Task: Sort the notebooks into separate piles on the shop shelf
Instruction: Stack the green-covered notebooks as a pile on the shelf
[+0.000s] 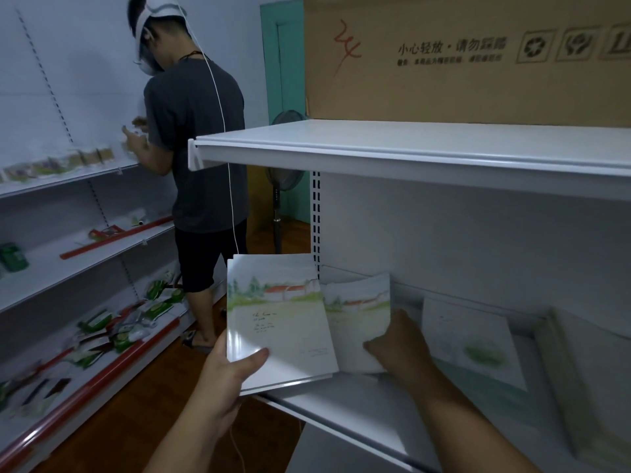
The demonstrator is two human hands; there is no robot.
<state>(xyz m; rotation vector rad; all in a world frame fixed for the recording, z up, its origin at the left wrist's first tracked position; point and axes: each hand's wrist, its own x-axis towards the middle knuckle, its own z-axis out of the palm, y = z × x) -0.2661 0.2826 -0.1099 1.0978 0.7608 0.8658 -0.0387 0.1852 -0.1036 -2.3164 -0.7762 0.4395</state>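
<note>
Mid-sort, placing step. Left hand (223,370) grips a small stack of notebooks (276,322) by its near-left corner, thumb on the top cover, fingers under. The stack sits at the left end of the shop shelf (358,404), partly overhanging the front edge, tilted up toward the camera. At least two books in it, judging by the edges; exact count unclear.

Right hand (397,343) holds a single notebook (358,312) with the same farmhouse cover, fingers curled over its near-right edge. It's just right of the stack, overlapping behind it, raised off the shelf at an angle. Can't tell if its lower edge touches the shelf.

Further right on the same shelf: a green-patch notebook (471,343) lying flat, different cover. Past it, at the right edge of view, another pale pile (580,387), blurred, cover unreadable.

Read: the covers in both hands match, so the single one probably belongs with the farmhouse stack. Whether it's going onto the stack or coming off it, can't tell from this.

Next move needs: square the single book's edges to the stack, lay it flat, push the stack fully back onto the shelf so nothing overhangs, and keep a gap to the green-patch one.

Risk: glossy covers, one-corner grip, so the stack could fan or slip off the front.

Another person (194,148) works at the shelves on the far left, not involved.
</note>
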